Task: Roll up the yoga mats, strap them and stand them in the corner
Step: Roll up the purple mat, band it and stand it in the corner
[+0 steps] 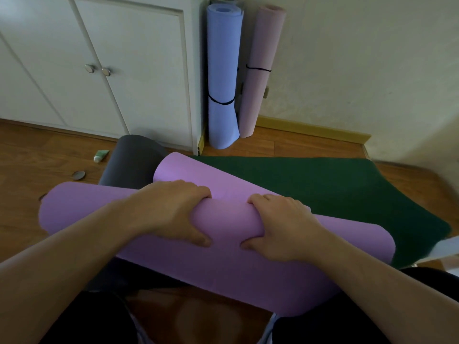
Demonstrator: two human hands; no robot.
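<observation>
Wooden floor point(37, 155); purple mat point(223, 219) roll within both hands' grip.

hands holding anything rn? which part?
Both grip the purple mat roll near its middle: left hand and right hand side by side, fingers over the top, thumbs on the near side.

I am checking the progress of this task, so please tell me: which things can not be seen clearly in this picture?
Head view only:
- Fingertips of the left hand and right hand: curled behind the purple mat.
- Grey mat: mostly covered by the purple mat.
- Third roll in the corner: only its rim shows behind the blue mat.
- Green tube label: too small.
- Green mat: near edge hidden.
</observation>
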